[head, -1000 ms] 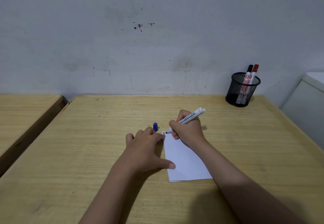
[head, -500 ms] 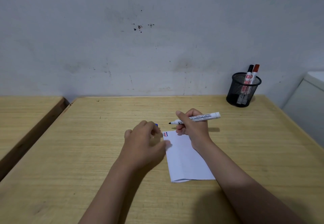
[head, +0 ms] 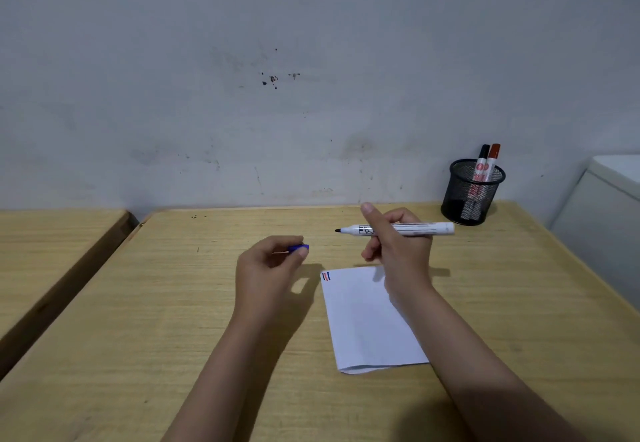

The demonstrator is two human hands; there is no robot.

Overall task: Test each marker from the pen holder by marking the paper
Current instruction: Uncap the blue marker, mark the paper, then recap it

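Marker (head: pixel 394 229), light and rigid, is sitting level mid-barrel in the right hand (head: pixel 398 247), while the left hand (head: pixel 273 268) is pinching its small blue cap (head: pixel 300 248), likely slippery.

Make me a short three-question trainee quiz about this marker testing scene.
1. True or false: the marker in the right hand is uncapped.
2. What does the left hand pinch? A) blue cap B) paper C) pen holder
3. How many markers stand in the mesh pen holder?

Key: 1 true; 2 A, the blue cap; 3 two.
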